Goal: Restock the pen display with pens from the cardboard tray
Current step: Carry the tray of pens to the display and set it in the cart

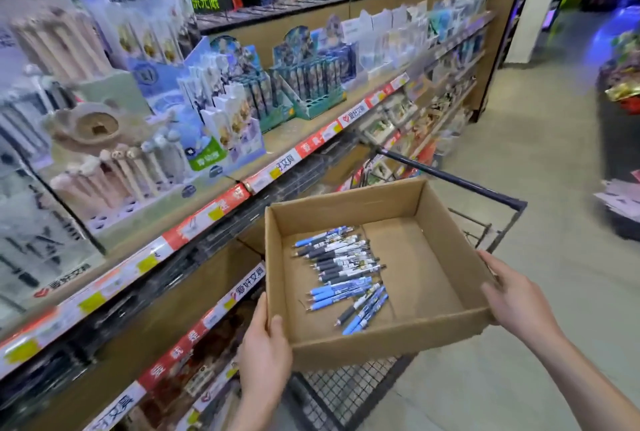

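Note:
A shallow brown cardboard tray point(384, 340) sits low in the middle of the head view, over a wire cart. Several blue, black and white pens point(344, 275) lie in a loose pile on its left half. My left hand point(266, 351) grips the tray's near left corner, thumb inside the wall. My right hand point(512, 292) grips its near right corner. On the shelf up left stands a teal pen display point(311, 82) with dark patterned pens in its slots and some bare slots in its front rows.
A black wire cart point(346, 392) with a dark handle bar point(450, 178) is under the tray. Shelves with red and white price strips point(221, 202) run along the left, packed with other pen boxes. Grey aisle floor point(540, 153) stretches to the right.

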The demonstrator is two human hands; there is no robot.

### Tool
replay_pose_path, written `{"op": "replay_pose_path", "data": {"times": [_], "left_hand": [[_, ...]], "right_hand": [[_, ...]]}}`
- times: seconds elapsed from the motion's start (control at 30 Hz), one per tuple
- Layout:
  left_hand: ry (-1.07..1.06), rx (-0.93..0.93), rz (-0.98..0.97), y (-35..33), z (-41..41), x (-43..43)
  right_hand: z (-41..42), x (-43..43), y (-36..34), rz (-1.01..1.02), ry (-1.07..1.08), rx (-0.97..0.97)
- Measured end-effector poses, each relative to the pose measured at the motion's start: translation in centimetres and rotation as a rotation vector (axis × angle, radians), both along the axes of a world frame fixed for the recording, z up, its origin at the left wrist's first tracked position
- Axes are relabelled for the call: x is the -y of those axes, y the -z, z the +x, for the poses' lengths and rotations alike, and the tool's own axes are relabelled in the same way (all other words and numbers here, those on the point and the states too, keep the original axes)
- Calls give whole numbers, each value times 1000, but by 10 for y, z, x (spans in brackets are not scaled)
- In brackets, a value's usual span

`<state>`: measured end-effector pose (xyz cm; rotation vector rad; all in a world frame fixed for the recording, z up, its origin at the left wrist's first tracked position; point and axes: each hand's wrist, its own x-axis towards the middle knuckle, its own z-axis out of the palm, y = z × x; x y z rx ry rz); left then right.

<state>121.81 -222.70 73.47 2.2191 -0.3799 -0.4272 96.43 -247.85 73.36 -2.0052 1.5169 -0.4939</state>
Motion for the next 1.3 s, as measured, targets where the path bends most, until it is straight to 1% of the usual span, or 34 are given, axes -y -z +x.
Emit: {"op": "replay_pose_path", "data": {"times": [0.17,0.37,0.53,0.67,0.83,1.0,1.1,1.3], "left_hand": [[-86,-63,18,17,0,10],[-134,-112,-55,33,3,20],[-150,-114,-88,45,2,25],[-205,-96,-53,55,-8,44],[-358,-89,-27,77,-37,85],[-533,-129,21,121,-71,111],[-611,-102,60,144,-90,118],[-702,-145,107,163,-98,121]], "right_hand": [[26,41,7,13,-67,-73],[52,71,21,-4,-139,-56],[62,85,26,-16,-208,-41],[67,115,41,-14,-268,-87],[67,163,72,-8,-381,-113],[64,202,105,66,-490,-176],[63,215,124,110,-548,-209],[82,218,158,249,-578,-293]]}}
